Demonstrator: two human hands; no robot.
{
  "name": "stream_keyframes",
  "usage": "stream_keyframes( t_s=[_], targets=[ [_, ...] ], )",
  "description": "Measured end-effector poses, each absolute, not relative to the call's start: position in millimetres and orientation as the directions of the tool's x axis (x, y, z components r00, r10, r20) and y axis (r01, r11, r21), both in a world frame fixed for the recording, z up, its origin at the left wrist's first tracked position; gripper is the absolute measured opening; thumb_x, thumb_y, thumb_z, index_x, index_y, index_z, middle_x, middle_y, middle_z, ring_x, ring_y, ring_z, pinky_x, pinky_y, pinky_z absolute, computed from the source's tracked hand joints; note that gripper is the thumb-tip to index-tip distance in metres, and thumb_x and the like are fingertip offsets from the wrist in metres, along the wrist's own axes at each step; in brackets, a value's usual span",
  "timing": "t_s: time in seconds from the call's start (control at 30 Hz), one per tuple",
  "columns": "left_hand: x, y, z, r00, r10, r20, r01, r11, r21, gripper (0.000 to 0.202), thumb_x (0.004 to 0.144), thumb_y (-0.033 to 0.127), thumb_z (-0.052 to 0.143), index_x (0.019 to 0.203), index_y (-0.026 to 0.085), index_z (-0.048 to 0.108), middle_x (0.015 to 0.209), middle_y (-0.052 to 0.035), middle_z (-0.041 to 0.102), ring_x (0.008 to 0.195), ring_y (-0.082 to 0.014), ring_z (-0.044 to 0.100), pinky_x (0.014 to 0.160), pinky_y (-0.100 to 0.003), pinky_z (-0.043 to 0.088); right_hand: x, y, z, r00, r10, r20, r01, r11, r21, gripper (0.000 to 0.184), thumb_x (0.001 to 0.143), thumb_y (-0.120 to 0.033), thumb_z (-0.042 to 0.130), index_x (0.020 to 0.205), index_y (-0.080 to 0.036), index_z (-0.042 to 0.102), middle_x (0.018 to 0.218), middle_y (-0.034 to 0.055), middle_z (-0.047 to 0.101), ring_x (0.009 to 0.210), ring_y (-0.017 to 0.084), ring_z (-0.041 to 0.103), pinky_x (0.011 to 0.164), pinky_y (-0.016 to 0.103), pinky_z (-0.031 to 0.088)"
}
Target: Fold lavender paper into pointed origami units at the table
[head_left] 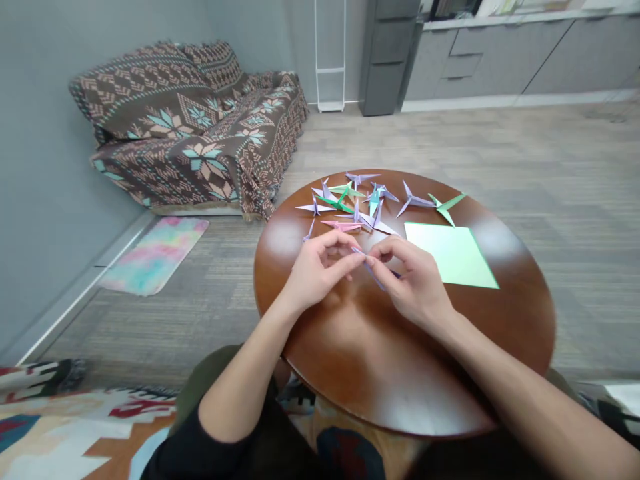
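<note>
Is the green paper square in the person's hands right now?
No, the flat pale green paper square lies on the round wooden table, apart from the left hand and right hand.

table top [400, 373]: wood, glossy, smooth
origami cranes [415, 201]: folded paper, matt
lilac paper [373, 268]: paper, matt
green sheet [450, 253]: paper, smooth, matt
sofa throw [200, 160]: woven cloth, rough

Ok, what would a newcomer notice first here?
Folded paper cranes in lilac and green on the round wooden table catch the eye first. Just in front, the left hand and right hand pinch lilac paper. A pale green paper square lies to the right.
</note>
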State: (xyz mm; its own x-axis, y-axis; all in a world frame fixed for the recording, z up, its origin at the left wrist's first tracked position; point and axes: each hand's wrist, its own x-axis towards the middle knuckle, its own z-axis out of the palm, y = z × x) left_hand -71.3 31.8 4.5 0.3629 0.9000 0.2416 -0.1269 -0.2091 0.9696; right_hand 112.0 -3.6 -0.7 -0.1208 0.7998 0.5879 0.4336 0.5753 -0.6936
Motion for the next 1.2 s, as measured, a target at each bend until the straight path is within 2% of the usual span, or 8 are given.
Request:
stream_keyframes(
  t_s=[0.1,0.27,0.37,0.53,0.77,0.83,1.0,1.2],
  targets=[
    [-66.0,28.0,5.0,0.378,0.904,0.201,-0.116,-0.169,0.979,0.028,0.078,0.036,0.086,0.082,0.015,0.070,0.068,0.0003,0.065,0.056,-0.0098,0.061,0.056,-0.022,0.055,112.0,-3.7,-0.2,-0.099,0.826,0.554,0.411,0.541,-0.733,0.012,0.094,-0.021,0.066,0.082,-0.021,0.064,0.077,0.0012,0.067,0.069,0.016,0.058,0.064,0.029,0.048],
    [-63.7,27.9,4.7,0.358,0.920,0.157,-0.138,-0.114,0.984,0.027,0.076,0.034,0.087,0.080,0.013,0.070,0.067,-0.0004,0.068,0.057,-0.0109,0.064,0.057,-0.022,0.056,111.9,-2.0,-6.0,-0.067,0.920,0.385,0.293,0.387,-0.874,0.015,0.096,-0.027,0.065,0.084,-0.019,0.068,0.076,0.0008,0.069,0.066,0.013,0.059,0.061,0.026,0.045],
    [-63.6,28.2,4.3,0.368,0.924,0.108,-0.135,-0.062,0.989,0.026,0.075,0.031,0.088,0.079,0.013,0.069,0.066,-0.0001,0.068,0.056,-0.0102,0.064,0.055,-0.021,0.056,111.5,-0.9,-8.8,-0.075,0.941,0.330,0.240,0.339,-0.910,0.014,0.093,-0.028,0.067,0.084,-0.018,0.068,0.076,0.0011,0.070,0.067,0.014,0.060,0.062,0.027,0.045],
    [-58.8,26.7,-0.7,0.332,0.940,0.079,-0.157,-0.027,0.987,0.026,0.073,0.031,0.088,0.076,0.013,0.070,0.067,0.0002,0.067,0.057,-0.0095,0.063,0.055,-0.021,0.055,111.1,-0.4,-7.1,-0.072,0.964,0.256,0.214,0.265,-0.940,0.011,0.086,-0.026,0.069,0.079,-0.017,0.067,0.069,-0.0008,0.066,0.061,0.012,0.055,0.056,0.025,0.041],
    [-58.8,32.2,-5.1,0.132,0.983,0.130,-0.272,-0.090,0.958,0.021,0.072,0.028,0.085,0.075,0.015,0.068,0.063,0.0027,0.064,0.053,-0.0077,0.057,0.052,-0.020,0.051,110.6,1.7,-8.4,-0.054,0.984,0.171,0.094,0.176,-0.980,0.006,0.078,-0.022,0.069,0.075,-0.017,0.068,0.067,-0.0016,0.065,0.057,0.011,0.053,0.054,0.024,0.038],
    [-60.8,33.2,-5.0,0.145,0.982,0.120,-0.250,-0.081,0.965,0.023,0.073,0.029,0.085,0.075,0.015,0.067,0.062,0.0025,0.064,0.051,-0.0073,0.056,0.050,-0.019,0.049,110.0,1.9,-9.0,-0.044,0.985,0.165,0.091,0.169,-0.981,0.005,0.076,-0.022,0.068,0.074,-0.017,0.067,0.066,-0.0021,0.064,0.057,0.011,0.052,0.054,0.024,0.038],
    [-61.0,29.6,-6.4,0.318,0.946,0.054,-0.098,-0.024,0.995,0.022,0.077,0.030,0.084,0.076,0.013,0.070,0.059,0.0013,0.064,0.049,-0.0081,0.057,0.049,-0.020,0.045,109.4,2.8,-8.9,-0.036,0.989,0.145,0.107,0.148,-0.983,0.009,0.077,-0.025,0.069,0.075,-0.017,0.067,0.065,-0.0025,0.064,0.056,0.011,0.052,0.054,0.024,0.037],
    [-59.6,30.9,-5.2,0.159,0.974,0.162,-0.134,-0.141,0.981,0.025,0.078,0.033,0.084,0.072,0.014,0.068,0.055,0.0030,0.060,0.045,-0.0067,0.050,0.046,-0.021,0.040,109.7,2.9,-9.6,-0.043,0.993,0.111,0.091,0.115,-0.989,0.011,0.077,-0.027,0.069,0.074,-0.017,0.066,0.060,-0.0036,0.059,0.052,0.010,0.047,0.050,0.025,0.033]
  ],
)
